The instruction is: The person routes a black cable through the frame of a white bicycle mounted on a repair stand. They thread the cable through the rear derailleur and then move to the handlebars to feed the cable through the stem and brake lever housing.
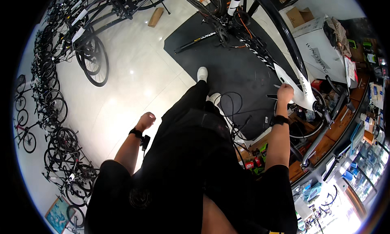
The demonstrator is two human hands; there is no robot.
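Rows of bicycles (65, 138) at left, a brown block (155, 17) on pale tiles (126, 81), a white box (319, 57) at right

The pale, glossy tiled floor (126, 92) is partly covered by a dark grey mat (243, 77) with angled corners. On the mat, a white shoe (202, 74) is planted near the edge, and a small pale object (266, 119) is set farther right. On the tiles, a brown cardboard piece (155, 17) is laid, and many bicycles (67, 138) are parked along the left.
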